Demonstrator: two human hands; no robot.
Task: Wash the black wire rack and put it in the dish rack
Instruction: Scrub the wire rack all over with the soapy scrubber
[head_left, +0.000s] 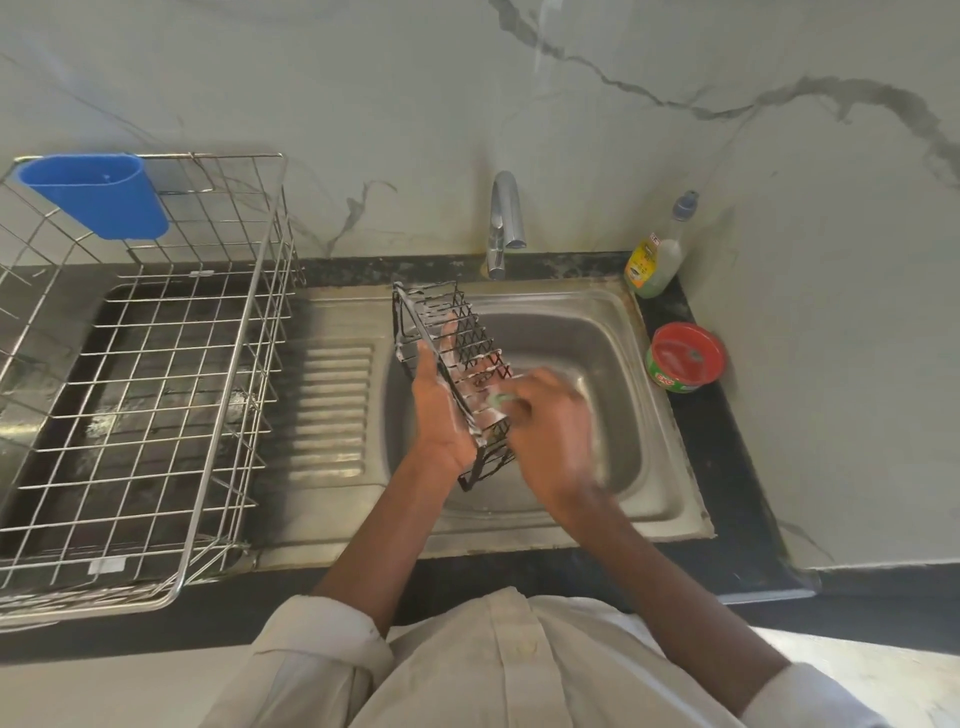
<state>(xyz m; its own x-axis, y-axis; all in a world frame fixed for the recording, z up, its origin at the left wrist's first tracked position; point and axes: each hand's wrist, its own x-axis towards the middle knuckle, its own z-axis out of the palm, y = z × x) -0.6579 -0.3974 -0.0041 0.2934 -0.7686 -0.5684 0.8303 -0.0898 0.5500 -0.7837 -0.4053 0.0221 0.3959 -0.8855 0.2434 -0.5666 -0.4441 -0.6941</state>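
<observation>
- Right hand (550, 421) — blurred, fingers curled round a small green scrubber (501, 399), pressing it on the rack's wires.
- Left hand (441, 415) grips the black wire rack (457, 364) by its long left edge, fingers showing through the wires.
- Rack is soapy, tilted, held over the sink (613, 332), between both hands.
- Dish rack (156, 364) stands well apart, left — blue cup (98, 195) hung on its far rim.

Steel sink (613, 322) sits centre frame, its ribbed drainboard (332, 410) at nine o'clock of the basin. Chrome tap (504, 223) stands at twelve. At two o'clock, a dish-soap bottle (657, 254) upright in the corner, and just beside it a red-lidded green tub (685, 356) on the black counter (737, 467). Marble-veined wall (623, 104) behind.
</observation>
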